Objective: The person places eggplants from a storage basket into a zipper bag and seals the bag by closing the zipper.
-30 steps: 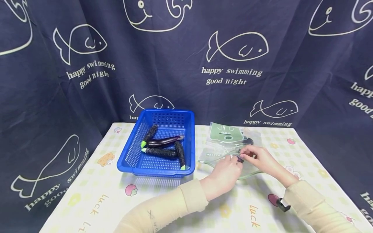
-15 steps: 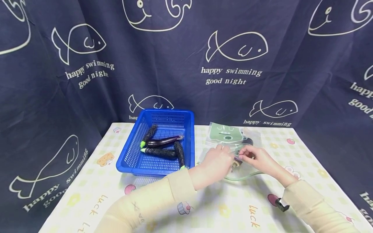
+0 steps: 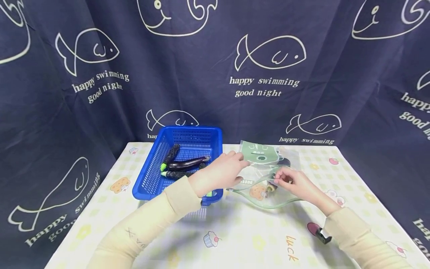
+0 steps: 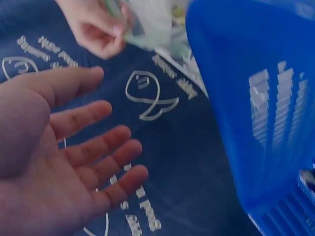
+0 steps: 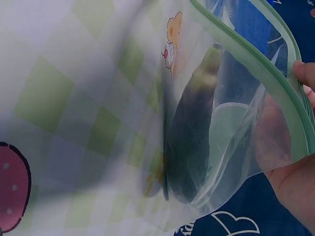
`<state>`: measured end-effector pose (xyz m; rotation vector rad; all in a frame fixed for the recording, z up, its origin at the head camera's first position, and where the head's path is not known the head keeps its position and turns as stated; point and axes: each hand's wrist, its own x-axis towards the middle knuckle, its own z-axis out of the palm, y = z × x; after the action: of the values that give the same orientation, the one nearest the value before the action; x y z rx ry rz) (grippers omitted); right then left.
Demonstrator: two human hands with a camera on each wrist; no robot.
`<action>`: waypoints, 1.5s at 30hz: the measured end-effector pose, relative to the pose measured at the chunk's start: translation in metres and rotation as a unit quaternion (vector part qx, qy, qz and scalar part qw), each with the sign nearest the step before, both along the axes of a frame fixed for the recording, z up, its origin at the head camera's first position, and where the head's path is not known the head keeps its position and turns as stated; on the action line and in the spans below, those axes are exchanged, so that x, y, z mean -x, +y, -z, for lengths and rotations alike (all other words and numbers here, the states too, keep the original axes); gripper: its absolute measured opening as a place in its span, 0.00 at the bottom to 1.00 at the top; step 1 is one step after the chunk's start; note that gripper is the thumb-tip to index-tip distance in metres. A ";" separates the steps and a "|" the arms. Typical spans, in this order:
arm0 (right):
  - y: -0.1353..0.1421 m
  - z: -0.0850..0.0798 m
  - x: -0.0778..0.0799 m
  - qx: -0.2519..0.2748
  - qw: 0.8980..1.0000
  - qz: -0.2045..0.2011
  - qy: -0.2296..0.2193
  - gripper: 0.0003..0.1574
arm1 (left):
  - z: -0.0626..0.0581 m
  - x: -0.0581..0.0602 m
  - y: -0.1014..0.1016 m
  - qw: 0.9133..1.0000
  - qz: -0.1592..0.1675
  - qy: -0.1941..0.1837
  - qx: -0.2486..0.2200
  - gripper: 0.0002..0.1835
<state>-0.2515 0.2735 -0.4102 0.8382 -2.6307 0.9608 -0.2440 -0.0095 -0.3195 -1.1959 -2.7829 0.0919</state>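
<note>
In the head view the left hand hangs with loose, empty fingers over the near right corner of the blue basket, hiding part of the eggplants inside. The right hand pinches the rim of the clear zip bag on the table.

The blurred left wrist view shows spread fingers.

The right wrist view shows one dark eggplant inside the bag, with the hand cut off at the frame edge.

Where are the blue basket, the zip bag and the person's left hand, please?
blue basket (image 3: 145, 184): head view, left wall.
zip bag (image 3: 260, 153): head view, green printed panel.
left hand (image 3: 218, 172): head view, back of hand.
</note>
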 end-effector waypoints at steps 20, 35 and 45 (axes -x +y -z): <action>-0.003 -0.004 -0.009 0.003 1.000 0.009 -0.006 0.08 | 0.015 0.041 -0.077 0.996 -0.016 -0.090 -0.012 0.24; 0.005 0.004 -0.003 0.006 1.000 0.006 -0.007 0.08 | 0.039 0.070 -0.126 0.989 -0.074 -0.126 -0.004 0.29; 0.007 0.005 -0.002 0.008 1.000 0.009 -0.007 0.08 | 0.046 0.083 -0.141 0.975 -0.079 -0.206 0.036 0.32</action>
<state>-0.2495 0.2806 -0.4149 0.8065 -2.6334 0.9849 -0.3274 -0.1501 -0.3651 -1.1140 -3.2602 -0.0482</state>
